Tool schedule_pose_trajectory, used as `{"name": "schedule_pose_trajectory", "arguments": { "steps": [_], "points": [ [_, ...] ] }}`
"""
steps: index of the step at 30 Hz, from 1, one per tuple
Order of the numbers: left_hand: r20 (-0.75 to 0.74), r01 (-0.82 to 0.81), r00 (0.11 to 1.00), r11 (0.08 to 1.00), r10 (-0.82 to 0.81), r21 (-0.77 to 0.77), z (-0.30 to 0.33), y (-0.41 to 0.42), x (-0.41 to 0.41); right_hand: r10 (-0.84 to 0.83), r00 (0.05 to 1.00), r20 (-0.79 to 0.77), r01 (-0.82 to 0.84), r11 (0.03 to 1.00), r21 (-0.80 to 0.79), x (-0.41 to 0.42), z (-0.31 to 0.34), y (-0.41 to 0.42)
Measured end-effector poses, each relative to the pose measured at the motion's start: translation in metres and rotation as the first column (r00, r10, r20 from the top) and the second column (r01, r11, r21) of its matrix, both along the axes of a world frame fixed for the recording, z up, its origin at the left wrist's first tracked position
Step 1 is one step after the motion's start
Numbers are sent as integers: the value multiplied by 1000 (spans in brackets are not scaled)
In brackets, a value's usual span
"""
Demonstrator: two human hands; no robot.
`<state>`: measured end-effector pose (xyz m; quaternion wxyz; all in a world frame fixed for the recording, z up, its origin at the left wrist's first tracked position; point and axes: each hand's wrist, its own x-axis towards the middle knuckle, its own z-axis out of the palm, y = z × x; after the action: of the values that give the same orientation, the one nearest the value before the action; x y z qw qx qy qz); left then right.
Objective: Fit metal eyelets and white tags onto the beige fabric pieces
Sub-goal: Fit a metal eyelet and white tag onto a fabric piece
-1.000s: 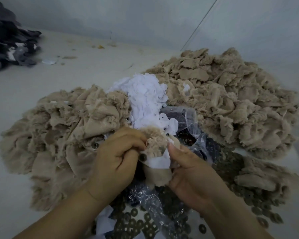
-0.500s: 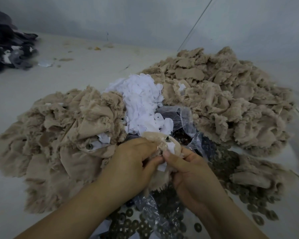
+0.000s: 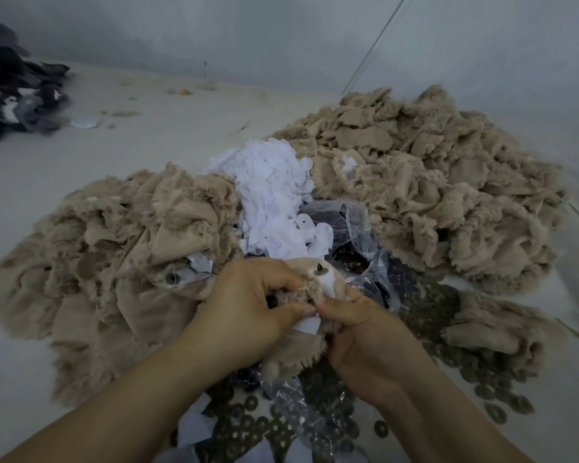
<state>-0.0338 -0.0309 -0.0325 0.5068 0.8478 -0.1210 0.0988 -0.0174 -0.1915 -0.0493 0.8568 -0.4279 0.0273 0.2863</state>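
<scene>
My left hand [image 3: 248,304] and my right hand [image 3: 365,332] meet at the centre and both pinch one beige fabric piece [image 3: 295,357]. A white tag [image 3: 328,284] lies on that piece, and a second white bit [image 3: 308,324] shows between my thumbs. A dark metal eyelet [image 3: 319,269] sticks up through the fabric's top. Loose white tags [image 3: 274,198] are heaped just beyond my hands. Metal eyelet washers [image 3: 465,369] lie scattered on the right and below my wrists.
Large heaps of beige fabric lie at left [image 3: 107,262] and at back right [image 3: 425,192]. A crumpled clear plastic bag [image 3: 358,225] with dark parts sits behind my hands. Dark grey cloth [image 3: 14,95] is piled at the far left. A grey wall [image 3: 281,31] stands behind.
My hands have closed in together on the fabric piece. The piece has been turned so that the eyelet now shows at its top, and the tag is folded against it.
</scene>
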Motion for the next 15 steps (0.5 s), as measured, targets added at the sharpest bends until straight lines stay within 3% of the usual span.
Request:
{"name": "schedule_pose_trajectory", "arguments": {
  "steps": [5, 8, 9, 10, 11, 13, 15],
  "points": [
    [65, -41, 997, 991, 32, 126, 3, 2, -2, 9, 997, 72, -4, 998, -64, 1, 2, -3],
    [201, -137, 977, 923, 67, 359, 11, 8, -5, 22, 966, 257, 67, 941, -333, 3, 10, -14],
    [250, -198, 964, 878, 94, 436, 16, 11, -5, 29, 933, 359, 155, 867, -474, 5, 13, -20],
    [316, -269, 942, 826, 118, 495, 20, 16, -4, 54, 876, 479, 292, 730, -617, 7, 14, -27],
    [381, -346, 913, 771, 145, 535, 23, 22, -2, 119, 799, 589, 454, 523, -721, 10, 14, -35],
    [451, -440, 876, 668, 172, 600, 24, 39, 7, 273, 689, 672, 664, 135, -736, 16, 12, -49],
    [431, -464, 882, 501, 189, 731, 19, 45, 16, 316, 686, 655, 695, -17, -719, 21, 11, -59]
  ]
}}
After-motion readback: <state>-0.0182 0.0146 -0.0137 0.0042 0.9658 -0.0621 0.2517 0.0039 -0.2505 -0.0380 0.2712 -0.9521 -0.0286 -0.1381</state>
